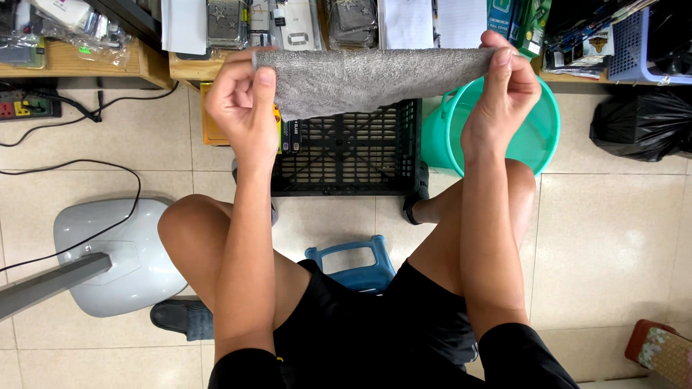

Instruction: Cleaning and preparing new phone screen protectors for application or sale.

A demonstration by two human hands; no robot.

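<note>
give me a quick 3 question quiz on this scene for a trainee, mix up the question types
1. True or false: the grey towel is held by one hand only.
2. Multiple choice: what lies directly below the stretched towel? A) a black plastic crate B) a cardboard box C) a metal tray
3. Short answer: what colour is the bucket beside the crate?

Key:
1. False. The left hand grips one end and the right hand pinches the other, with the towel stretched between them.
2. A
3. Teal green; it stands on the tiled floor under the right hand.
</note>
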